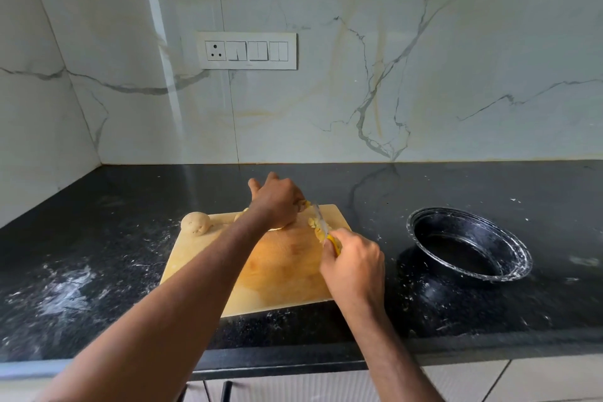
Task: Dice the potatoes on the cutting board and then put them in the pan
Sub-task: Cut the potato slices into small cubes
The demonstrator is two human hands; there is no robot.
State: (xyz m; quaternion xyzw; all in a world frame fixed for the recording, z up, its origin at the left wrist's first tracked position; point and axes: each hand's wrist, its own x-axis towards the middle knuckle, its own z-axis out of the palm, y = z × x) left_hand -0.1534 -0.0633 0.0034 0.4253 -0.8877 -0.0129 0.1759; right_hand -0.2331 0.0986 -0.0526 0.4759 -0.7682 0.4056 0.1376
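Note:
A wooden cutting board (280, 274) lies on the black counter. My left hand (277, 199) curls over a potato at the board's far edge; most of that potato is hidden under the hand. My right hand (354, 263) grips a yellow-handled knife (321, 225), whose blade points away from me and lies beside my left fingers. Small cut potato pieces (318, 228) sit next to the blade. A whole potato (195, 222) rests at the board's far left corner. The black pan (470, 243) stands to the right of the board, with nothing visible inside it.
The black counter (98, 238) is streaked with white smears. A marble wall with a switch panel (247, 50) rises behind it, and a side wall closes the left. The counter's front edge runs just below the board.

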